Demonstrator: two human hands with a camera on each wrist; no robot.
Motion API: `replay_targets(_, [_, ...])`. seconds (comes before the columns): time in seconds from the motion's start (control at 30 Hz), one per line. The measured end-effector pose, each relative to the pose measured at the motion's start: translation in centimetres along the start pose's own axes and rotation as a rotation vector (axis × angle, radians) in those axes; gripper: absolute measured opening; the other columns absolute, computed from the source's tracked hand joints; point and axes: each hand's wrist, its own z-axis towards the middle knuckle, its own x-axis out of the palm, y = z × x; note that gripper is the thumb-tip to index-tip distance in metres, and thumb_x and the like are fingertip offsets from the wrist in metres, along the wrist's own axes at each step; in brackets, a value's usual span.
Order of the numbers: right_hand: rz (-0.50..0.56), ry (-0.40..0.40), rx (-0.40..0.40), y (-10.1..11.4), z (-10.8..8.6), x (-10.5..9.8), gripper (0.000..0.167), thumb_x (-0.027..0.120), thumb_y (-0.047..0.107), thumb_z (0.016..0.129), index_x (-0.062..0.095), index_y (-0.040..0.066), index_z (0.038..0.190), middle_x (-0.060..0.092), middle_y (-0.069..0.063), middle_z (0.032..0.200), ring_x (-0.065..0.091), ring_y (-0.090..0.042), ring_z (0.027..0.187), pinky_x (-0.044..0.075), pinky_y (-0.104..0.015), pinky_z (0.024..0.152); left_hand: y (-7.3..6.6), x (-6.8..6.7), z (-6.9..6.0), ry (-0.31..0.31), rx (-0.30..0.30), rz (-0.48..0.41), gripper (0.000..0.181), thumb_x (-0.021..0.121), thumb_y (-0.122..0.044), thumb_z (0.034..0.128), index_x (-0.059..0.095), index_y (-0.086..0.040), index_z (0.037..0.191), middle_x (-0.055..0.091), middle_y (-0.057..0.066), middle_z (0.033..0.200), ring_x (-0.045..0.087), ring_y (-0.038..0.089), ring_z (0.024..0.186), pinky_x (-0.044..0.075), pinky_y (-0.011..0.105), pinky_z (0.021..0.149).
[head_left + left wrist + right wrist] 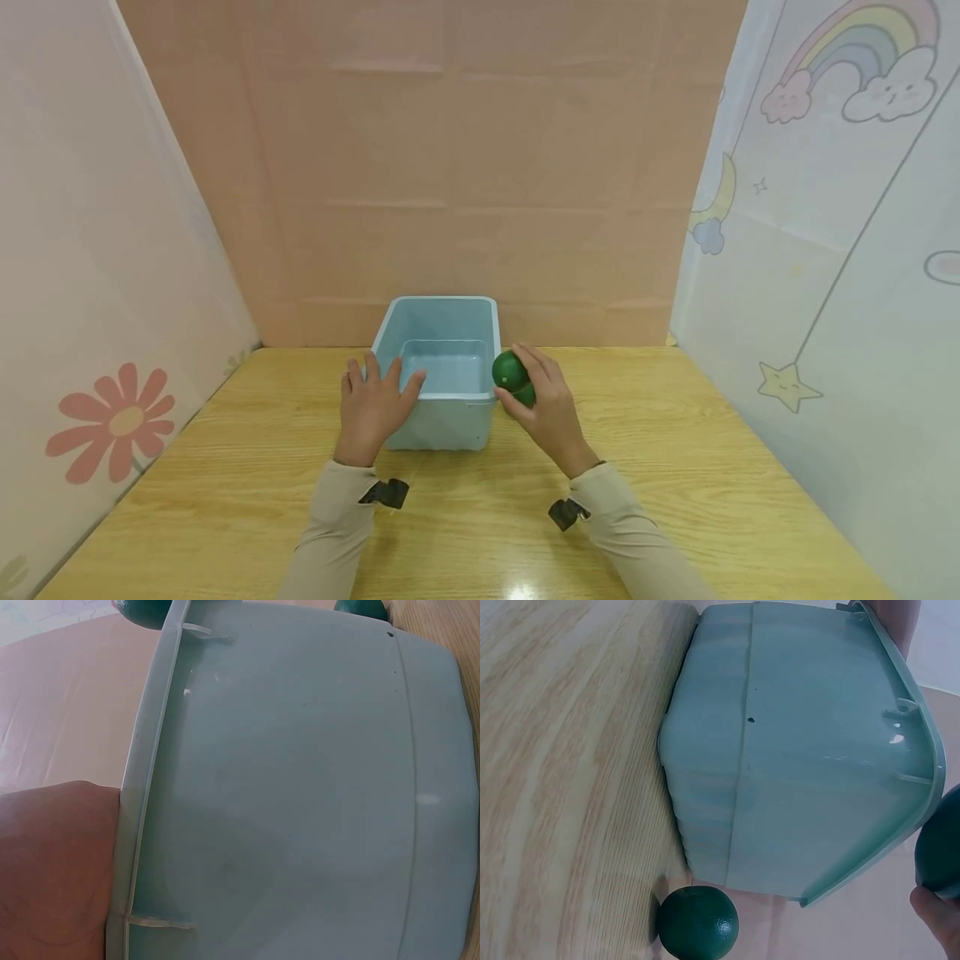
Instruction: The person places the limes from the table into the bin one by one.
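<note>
A light blue plastic bin (442,423) stands on the table in the middle, its open top facing up. My left hand (372,408) rests at its near left rim, fingers spread and fairly straight. My right hand (549,408) pinches a smooth green round fruit (509,370) between thumb and fingers, just outside the bin's right rim at rim height. A second green round fruit (698,922) sits on the table beside the bin, below the held one; in the head view it is partly hidden by the held fruit and my right hand.
The wooden table (645,433) runs back to a brown paper backdrop (465,167). Pale printed sheets hang at both sides, with a flower on the left sheet (123,421) and a star on the right sheet (789,385). Each wrist wears a small black camera.
</note>
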Motion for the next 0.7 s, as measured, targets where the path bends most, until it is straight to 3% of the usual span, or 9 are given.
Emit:
replay_targets(0.23, [0.011,0.016,0.014,0.06,-0.13,0.0,0.067,0.084,0.016,0.083,0.053,-0.003,0.139,0.054,-0.025,0.139,0.055,-0.041,0.123,0.055,-0.053,0.089,-0.08,0.0,-0.18,0.013,-0.004,-0.012,0.062,0.045,-0.049,0.1045,0.052,-0.001,0.144,0.031,0.043,0.147,0.021,0.065,0.136,0.022,0.07,0.11])
replay_targets(0.43, [0.012,0.011,0.044,0.16,-0.3,0.23,0.063,0.077,0.028,0.09,0.052,0.001,0.141,0.054,-0.023,0.141,0.056,-0.041,0.124,0.053,-0.059,0.088,-0.1,0.04,-0.3,0.017,-0.002,-0.002,0.061,0.045,-0.049,0.1046,0.053,-0.001,0.143,0.032,0.043,0.147,0.023,0.065,0.135,0.023,0.069,0.109])
replay_targets(0.7, [0.031,0.017,0.09,0.26,0.08,0.73,0.065,0.067,0.042,0.095,0.051,0.0,0.142,0.053,-0.022,0.142,0.056,-0.04,0.124,0.053,-0.057,0.089,-0.01,-0.06,0.07,0.031,-0.003,-0.009,0.062,0.043,-0.049,0.1052,0.051,-0.002,0.144,0.029,0.043,0.148,0.019,0.065,0.137,0.021,0.07,0.11])
